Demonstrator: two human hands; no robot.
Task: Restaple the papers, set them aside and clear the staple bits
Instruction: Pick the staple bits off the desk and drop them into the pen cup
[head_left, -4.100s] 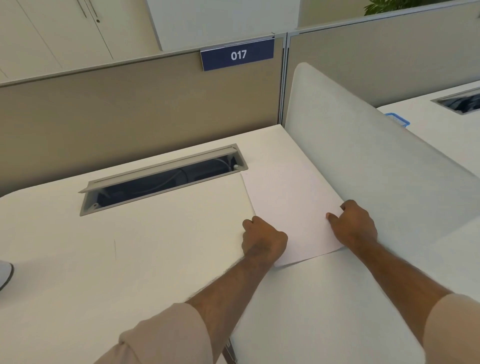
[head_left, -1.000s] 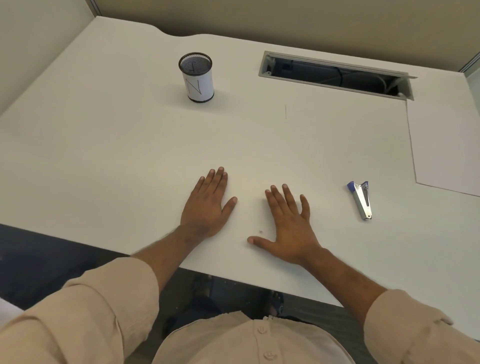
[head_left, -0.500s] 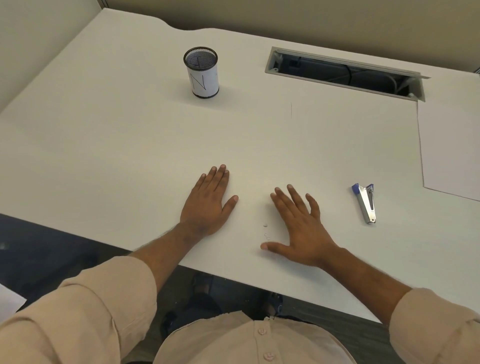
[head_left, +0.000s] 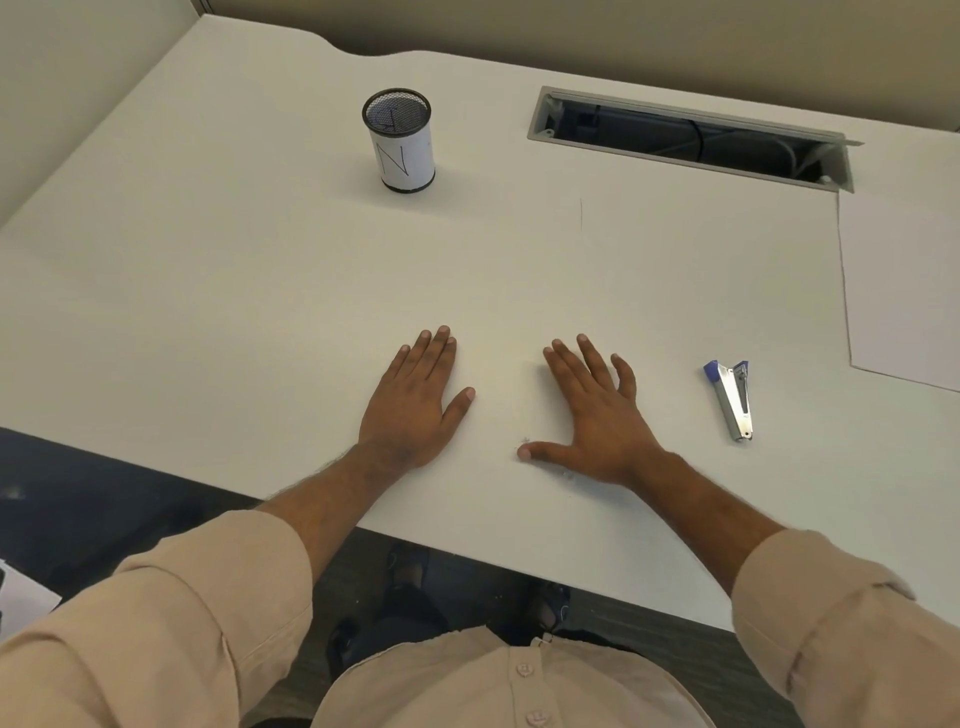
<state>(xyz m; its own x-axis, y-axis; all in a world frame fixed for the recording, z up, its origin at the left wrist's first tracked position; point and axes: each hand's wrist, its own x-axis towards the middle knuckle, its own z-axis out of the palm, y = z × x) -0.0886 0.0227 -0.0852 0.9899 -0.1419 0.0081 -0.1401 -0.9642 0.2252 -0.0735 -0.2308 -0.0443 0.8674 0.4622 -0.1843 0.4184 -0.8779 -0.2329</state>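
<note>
**Both hands flat on desk, staple bits by right thumb**

Left hand (head_left: 415, 400) lies palm down on the matte white desk (head_left: 234, 291), fingers straight and close together, holding nothing. Right hand (head_left: 597, 415) also lies flat, fingers spread, thumb stuck out to the left, gripping nothing. Tiny staple bits (head_left: 524, 440), thin dark specks, sit just above the right thumb tip; another faint speck lies just under the right palm, hard to tell.

Stapler (head_left: 732, 400), shiny metal with blue plastic end, lies right of the right hand, apart from it. Papers (head_left: 904, 291), smooth white sheet, lie flat far right, beyond the stapler, cut by the frame edge. Mesh cup (head_left: 400, 140), black wire cylinder with a white wrap marked "N", stands upright well ahead of the left hand. Long rectangular cable slot (head_left: 691, 137), grey rim, lid tilted up, sits far ahead of the right hand.

Versus half a second ago: hands hold the same spots; the right thumb sits closer to the bits.

Near desk edge runs just under both wrists. Bare desk lies between the hands and ahead of the fingertips.
</note>
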